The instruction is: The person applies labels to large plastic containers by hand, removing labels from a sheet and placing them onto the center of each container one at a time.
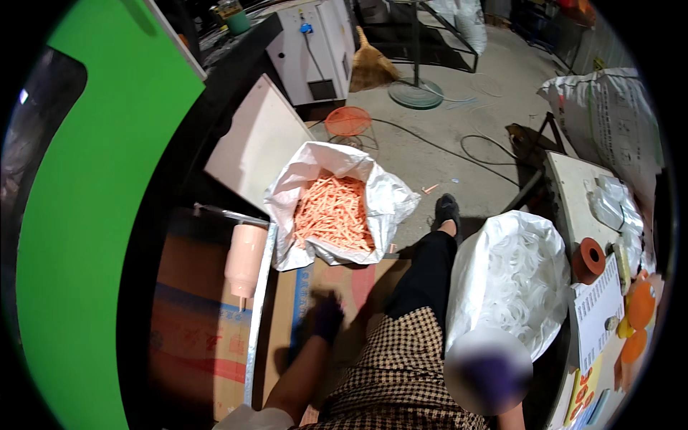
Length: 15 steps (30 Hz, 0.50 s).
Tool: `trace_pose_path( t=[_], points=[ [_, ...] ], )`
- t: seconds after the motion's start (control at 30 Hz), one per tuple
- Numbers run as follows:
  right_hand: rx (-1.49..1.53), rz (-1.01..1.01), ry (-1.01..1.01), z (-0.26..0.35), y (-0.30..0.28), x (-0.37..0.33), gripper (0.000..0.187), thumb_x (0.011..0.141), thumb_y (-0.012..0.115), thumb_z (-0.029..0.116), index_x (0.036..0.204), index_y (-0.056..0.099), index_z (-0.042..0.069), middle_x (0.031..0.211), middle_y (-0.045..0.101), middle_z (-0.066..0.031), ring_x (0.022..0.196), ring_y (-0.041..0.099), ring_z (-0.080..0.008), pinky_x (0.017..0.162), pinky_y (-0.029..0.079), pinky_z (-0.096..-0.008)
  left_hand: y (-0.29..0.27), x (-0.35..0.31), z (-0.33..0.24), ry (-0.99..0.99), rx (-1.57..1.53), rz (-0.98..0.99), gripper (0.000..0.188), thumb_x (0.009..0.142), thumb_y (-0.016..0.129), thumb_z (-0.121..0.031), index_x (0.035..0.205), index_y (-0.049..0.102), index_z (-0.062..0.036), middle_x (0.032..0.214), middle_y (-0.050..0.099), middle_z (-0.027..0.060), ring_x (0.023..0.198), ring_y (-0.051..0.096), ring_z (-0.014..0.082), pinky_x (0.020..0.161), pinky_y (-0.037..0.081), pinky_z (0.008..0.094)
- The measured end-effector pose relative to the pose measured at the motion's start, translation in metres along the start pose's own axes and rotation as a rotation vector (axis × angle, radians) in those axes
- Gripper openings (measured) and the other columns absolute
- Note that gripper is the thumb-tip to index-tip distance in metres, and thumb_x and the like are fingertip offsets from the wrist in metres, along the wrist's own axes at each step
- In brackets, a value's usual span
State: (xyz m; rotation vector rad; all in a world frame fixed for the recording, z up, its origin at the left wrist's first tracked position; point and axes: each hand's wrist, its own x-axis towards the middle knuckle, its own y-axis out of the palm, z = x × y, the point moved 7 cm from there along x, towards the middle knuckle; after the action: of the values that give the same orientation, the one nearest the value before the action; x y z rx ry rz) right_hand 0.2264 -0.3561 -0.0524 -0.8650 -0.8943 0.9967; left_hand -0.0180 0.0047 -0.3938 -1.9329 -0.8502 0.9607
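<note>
My left hand [327, 317], in a dark purple glove, is over a cardboard sheet [283, 304] in front of the white sack of pink strips [333, 215]; its fingers are dark and smeared. At the lower right my right hand [494, 376], in a purple glove, is blurred at the near end of a white sack of clear plastic rings [523, 287]. Whether it holds anything does not show. A pink plastic bottle [246, 259] lies beyond the metal rail [259, 322], left of my left hand, with a thin stub at its narrow end.
A green machine panel [86, 215] fills the left side. At the right stands a table [566, 190] with a brown tape roll [589, 259], papers and orange discs. Farther off are an orange basket [348, 120], a straw broom [371, 64] and a cable [430, 140] on the floor.
</note>
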Motion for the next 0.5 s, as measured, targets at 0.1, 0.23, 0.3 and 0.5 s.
trace_pose_path(
  t=[0.1, 0.23, 0.3, 0.5],
  points=[
    [0.058, 0.07, 0.021, 0.005, -0.001, 0.006, 0.034, 0.073, 0.075, 0.014, 0.106, 0.069, 0.017, 0.093, 0.068, -0.0046, 0.081, 0.066, -0.027, 0.07, 0.051, -0.0411, -0.104, 0.036, -0.068, 0.025, -0.992, -0.095, 0.039, 0.096, 0.062, -0.027, 0.129, 0.054, -0.0066, 0.103, 0.066, 0.0065, 0.089, 0.065, 0.022, 0.073, 0.055, 0.0354],
    [0.068, 0.001, -0.014, 0.019, -0.018, 0.023, 0.033, 0.073, 0.074, 0.013, 0.106, 0.068, 0.016, 0.091, 0.068, -0.0052, 0.08, 0.066, -0.0277, 0.071, 0.051, -0.0415, -0.176, 0.038, 0.038, -0.235, -1.433, -0.422, 0.036, 0.101, 0.053, -0.025, 0.133, 0.05, -0.0088, 0.102, 0.064, 0.0052, 0.085, 0.063, 0.0162, 0.066, 0.054, 0.0285],
    [0.081, -0.032, -0.004, 0.018, -0.02, 0.018, 0.035, 0.073, 0.074, 0.013, 0.107, 0.067, 0.016, 0.09, 0.068, -0.0054, 0.079, 0.066, -0.0279, 0.071, 0.051, -0.0415, -0.199, 0.018, 0.107, -0.339, -1.317, -0.598, 0.033, 0.102, 0.05, -0.029, 0.129, 0.052, -0.0093, 0.1, 0.063, 0.0051, 0.081, 0.06, 0.0152, 0.064, 0.051, 0.0303],
    [0.095, -0.006, 0.072, -0.003, -0.005, -0.019, 0.032, 0.077, 0.073, 0.015, 0.108, 0.068, 0.019, 0.092, 0.069, -0.0048, 0.082, 0.066, -0.0277, 0.072, 0.051, -0.0418, -0.177, 0.006, 0.186, -0.348, -0.033, -0.049, 0.046, 0.093, 0.061, -0.027, 0.128, 0.044, -0.0019, 0.105, 0.066, 0.0145, 0.091, 0.063, 0.0275, 0.079, 0.051, 0.0387]
  ],
)
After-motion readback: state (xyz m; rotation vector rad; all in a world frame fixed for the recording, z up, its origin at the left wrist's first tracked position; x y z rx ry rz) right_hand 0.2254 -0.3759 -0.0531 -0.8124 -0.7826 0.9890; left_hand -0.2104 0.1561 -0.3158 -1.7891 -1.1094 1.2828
